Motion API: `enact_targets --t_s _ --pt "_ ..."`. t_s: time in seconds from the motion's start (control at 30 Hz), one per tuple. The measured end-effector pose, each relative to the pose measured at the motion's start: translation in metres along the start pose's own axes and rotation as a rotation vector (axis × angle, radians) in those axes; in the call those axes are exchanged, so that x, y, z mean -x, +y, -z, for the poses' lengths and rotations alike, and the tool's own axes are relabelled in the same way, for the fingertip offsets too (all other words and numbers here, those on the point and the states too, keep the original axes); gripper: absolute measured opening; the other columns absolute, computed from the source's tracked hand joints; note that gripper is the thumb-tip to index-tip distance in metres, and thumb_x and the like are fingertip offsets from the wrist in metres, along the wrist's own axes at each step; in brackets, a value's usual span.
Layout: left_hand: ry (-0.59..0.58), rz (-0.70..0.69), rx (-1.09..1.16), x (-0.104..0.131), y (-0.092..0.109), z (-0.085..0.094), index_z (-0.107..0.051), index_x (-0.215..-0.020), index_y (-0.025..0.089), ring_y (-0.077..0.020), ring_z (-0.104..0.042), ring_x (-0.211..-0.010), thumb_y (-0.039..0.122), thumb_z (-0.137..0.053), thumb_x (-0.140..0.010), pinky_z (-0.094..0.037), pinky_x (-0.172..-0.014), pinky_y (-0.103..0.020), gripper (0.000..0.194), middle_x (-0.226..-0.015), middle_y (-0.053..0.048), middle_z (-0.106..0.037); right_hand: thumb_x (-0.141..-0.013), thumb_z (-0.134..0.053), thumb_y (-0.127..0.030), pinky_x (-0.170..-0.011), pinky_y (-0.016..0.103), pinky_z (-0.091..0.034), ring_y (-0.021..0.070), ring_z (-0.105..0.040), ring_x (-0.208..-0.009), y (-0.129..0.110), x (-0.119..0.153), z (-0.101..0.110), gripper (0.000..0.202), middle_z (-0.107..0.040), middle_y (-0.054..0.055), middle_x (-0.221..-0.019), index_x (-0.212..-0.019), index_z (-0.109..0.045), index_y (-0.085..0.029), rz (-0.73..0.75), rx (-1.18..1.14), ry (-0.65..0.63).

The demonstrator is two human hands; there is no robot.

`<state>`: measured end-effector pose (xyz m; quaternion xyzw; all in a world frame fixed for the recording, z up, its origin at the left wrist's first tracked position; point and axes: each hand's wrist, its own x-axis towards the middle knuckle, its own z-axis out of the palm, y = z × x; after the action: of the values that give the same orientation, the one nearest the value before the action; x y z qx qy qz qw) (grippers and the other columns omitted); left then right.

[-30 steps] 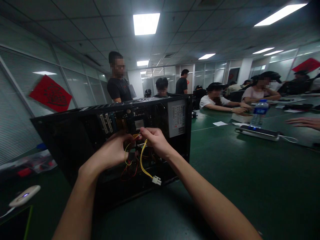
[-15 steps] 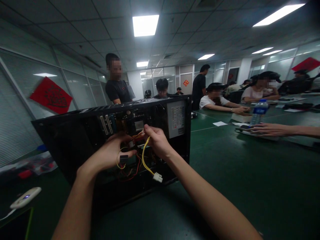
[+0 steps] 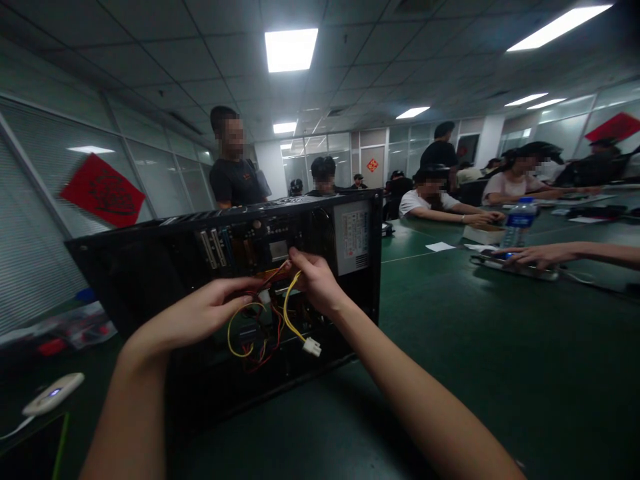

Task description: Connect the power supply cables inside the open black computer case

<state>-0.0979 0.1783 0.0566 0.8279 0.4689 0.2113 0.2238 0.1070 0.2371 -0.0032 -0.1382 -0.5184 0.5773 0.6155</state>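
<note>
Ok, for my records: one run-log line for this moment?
right hand: holding yellow cable; left hand: at orange wires; white connector: dangling; computer case: on table

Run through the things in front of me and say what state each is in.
Computer case: open toward you, standing on the table
Yellow wires: bent, held in the right hand
White connector: dangling, unplugged
Black connector: hanging below the left hand, whose grip is unclear
White device: lit, cable attached
Bottle: upright, capped
Ceiling light: on
</note>
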Motion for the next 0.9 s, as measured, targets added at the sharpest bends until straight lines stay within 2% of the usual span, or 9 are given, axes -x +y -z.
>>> enact_targets --t_s 0.17,0.37,0.5,0.6,0.67,0.77,0.9 --pt "0.047 0.034 -0.136 -0.002 -0.002 -0.004 -0.072 -0.117 0.028 -0.0265 -0.068 -0.109 0.054 -0.058 -0.083 -0.054 -0.098 -0.036 0.045 -0.120 -0.003 -0.072 -0.069 -0.073 -0.064 -0.042 0.023 -0.012 0.0028 -0.023 -0.042 0.003 0.002 -0.002 0.051 -0.055 -0.003 -0.058 -0.069 -0.063 -0.014 -0.001 0.070 -0.032" --pt "0.083 0.047 -0.214 0.000 -0.007 -0.003 -0.072 -0.115 0.027 -0.0261 -0.066 -0.113 0.058 -0.053 -0.083 -0.050 -0.103 -0.036 0.049 -0.122 -0.002 -0.072 -0.072 -0.070 -0.064 -0.043 0.023 -0.013 0.0035 -0.021 -0.043 0.001 0.003 0.001 0.051 -0.045 -0.007 -0.051 -0.069 -0.065 -0.014 -0.024 0.138 -0.102" --pt "0.109 0.069 -0.233 -0.001 -0.007 -0.001 -0.073 -0.113 0.027 -0.0255 -0.067 -0.109 0.058 -0.052 -0.084 -0.051 -0.101 -0.035 0.047 -0.117 -0.002 -0.074 -0.072 -0.070 -0.065 -0.043 0.022 -0.017 0.0041 -0.026 -0.044 -0.003 0.006 0.000 0.052 -0.046 -0.006 -0.051 -0.069 -0.067 -0.013 -0.054 0.188 -0.164" --pt "0.143 0.080 -0.271 -0.006 -0.006 -0.003 -0.073 -0.113 0.027 -0.0240 -0.067 -0.109 0.050 -0.047 -0.086 -0.050 -0.102 -0.033 0.044 -0.117 -0.001 -0.073 -0.072 -0.070 -0.065 -0.044 0.022 -0.019 0.0045 -0.030 -0.044 -0.004 0.008 -0.001 0.052 -0.046 -0.005 -0.051 -0.068 -0.067 -0.013 -0.062 0.204 -0.206" --pt "0.163 0.114 -0.314 -0.012 -0.007 -0.004 -0.073 -0.112 0.026 -0.0220 -0.067 -0.110 0.040 -0.043 -0.087 -0.049 -0.103 -0.030 0.042 -0.119 -0.001 -0.073 -0.072 -0.071 -0.064 -0.043 0.021 -0.019 0.0041 -0.029 -0.043 -0.003 0.007 0.000 0.051 -0.046 -0.006 -0.051 -0.067 -0.066 -0.014 -0.032 0.177 -0.180" --pt "0.181 0.260 -0.399 -0.019 -0.013 -0.004 -0.073 -0.111 0.024 -0.0204 -0.067 -0.109 0.027 -0.042 -0.083 -0.050 -0.098 -0.026 0.042 -0.122 -0.002 -0.071 -0.071 -0.072 -0.064 -0.040 0.021 -0.014 0.0032 -0.025 -0.041 -0.005 0.003 0.002 0.051 -0.044 -0.007 -0.050 -0.066 -0.063 -0.015 0.054 0.074 -0.035" --pt "0.165 0.533 -0.522 -0.022 -0.027 0.001 -0.074 -0.110 0.023 -0.0276 -0.071 -0.101 0.030 -0.048 -0.083 -0.056 -0.082 -0.033 0.038 -0.115 -0.010 -0.074 -0.066 -0.076 -0.065 -0.038 0.022 -0.013 0.0027 -0.020 -0.038 -0.010 -0.001 0.002 0.051 -0.037 -0.009 -0.047 -0.065 -0.060 -0.016 0.127 -0.038 0.120"
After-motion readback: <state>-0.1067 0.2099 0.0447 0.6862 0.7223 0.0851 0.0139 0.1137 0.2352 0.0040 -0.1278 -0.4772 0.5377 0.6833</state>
